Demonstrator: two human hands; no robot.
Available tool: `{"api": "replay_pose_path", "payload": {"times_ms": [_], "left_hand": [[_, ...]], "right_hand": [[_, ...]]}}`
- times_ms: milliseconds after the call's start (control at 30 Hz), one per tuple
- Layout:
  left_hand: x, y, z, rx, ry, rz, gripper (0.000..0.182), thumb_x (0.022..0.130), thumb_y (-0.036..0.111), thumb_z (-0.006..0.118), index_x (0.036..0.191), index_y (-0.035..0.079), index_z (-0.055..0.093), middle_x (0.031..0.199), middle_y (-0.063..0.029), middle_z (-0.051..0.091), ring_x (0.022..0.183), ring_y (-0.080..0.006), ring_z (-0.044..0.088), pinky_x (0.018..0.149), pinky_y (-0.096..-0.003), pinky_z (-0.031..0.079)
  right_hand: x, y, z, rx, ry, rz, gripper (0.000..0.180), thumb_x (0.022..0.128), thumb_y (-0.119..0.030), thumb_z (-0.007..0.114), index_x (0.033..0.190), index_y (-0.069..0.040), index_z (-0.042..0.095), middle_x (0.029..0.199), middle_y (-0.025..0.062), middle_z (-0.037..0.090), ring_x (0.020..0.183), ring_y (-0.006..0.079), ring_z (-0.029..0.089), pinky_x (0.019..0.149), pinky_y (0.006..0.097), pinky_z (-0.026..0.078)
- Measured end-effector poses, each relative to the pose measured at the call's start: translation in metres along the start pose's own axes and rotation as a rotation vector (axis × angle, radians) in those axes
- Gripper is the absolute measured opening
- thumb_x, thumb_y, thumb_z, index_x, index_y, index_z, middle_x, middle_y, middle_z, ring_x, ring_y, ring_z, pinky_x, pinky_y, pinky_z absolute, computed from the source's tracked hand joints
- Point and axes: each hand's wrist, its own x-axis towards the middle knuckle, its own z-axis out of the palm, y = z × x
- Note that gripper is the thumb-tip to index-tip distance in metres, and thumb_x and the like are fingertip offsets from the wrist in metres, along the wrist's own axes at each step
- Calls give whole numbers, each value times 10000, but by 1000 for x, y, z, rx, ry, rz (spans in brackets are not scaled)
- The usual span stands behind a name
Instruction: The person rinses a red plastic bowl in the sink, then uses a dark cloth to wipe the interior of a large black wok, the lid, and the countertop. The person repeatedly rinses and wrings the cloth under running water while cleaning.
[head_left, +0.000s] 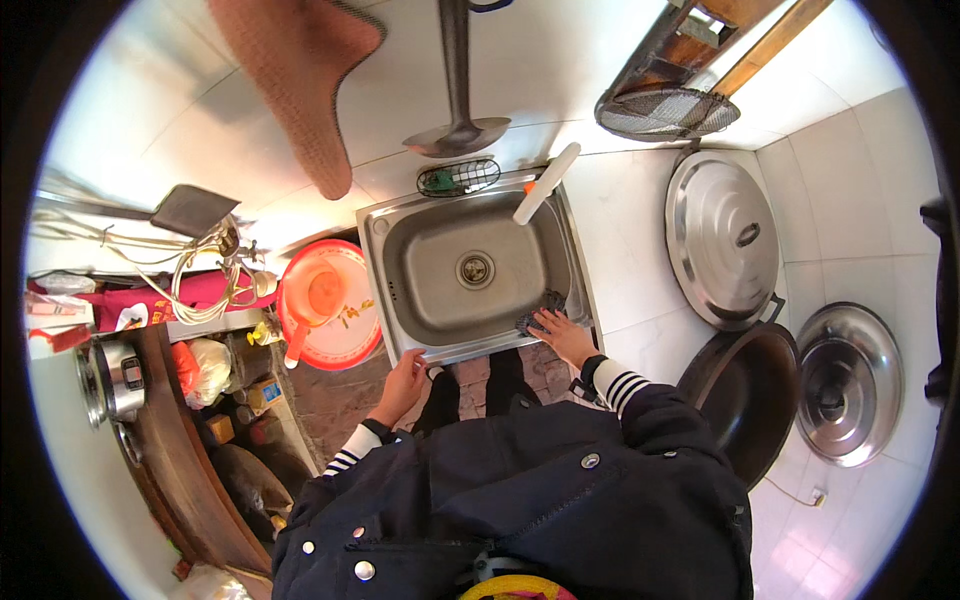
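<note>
A stainless steel sink (480, 330) lies in front of me. My right hand (564, 336) presses a dark scrubbing cloth (553, 304) against the sink's near right corner, fingers spread over it. At the near left edge of the sink is my left hand (403, 382), with nothing seen in it; its fingers are loosely bent at the rim. A white faucet spout (547, 184) reaches over the far right corner. On the far rim sits a black wire basket (480, 176) with something green inside.
To the left stand a red-rimmed basin (367, 345) with a pink plastic dipper (324, 289) and a rice cooker (127, 375). A metal ladle (457, 135) and a mesh strainer (667, 112) hang beyond. Rightward are a large steel lid (720, 240), a dark wok (750, 405) and another lid (862, 382).
</note>
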Motion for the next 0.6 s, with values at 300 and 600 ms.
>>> {"api": "replay_pose_path", "payload": {"times_ms": [300, 600], "left_hand": [[22, 13, 25, -57, -20, 0, 333, 904, 20, 563, 1225, 46, 479, 929, -106, 636, 767, -262, 655, 681, -360, 523], [-6, -12, 6, -74, -57, -26, 340, 900, 19, 568, 1226, 59, 481, 937, -109, 653, 801, -265, 672, 713, -360, 534]], "right_hand": [[-17, 29, -32, 400, 337, 172, 272, 862, -106, 562, 1112, -116, 669, 1150, 161, 585, 1088, 331, 575, 880, 429, 502], [-25, 30, -6, 13, 108, -138, 117, 786, -191, 653, 877, -120, 669, 1186, 65, 561, 1156, 245, 508, 896, 369, 481]]}}
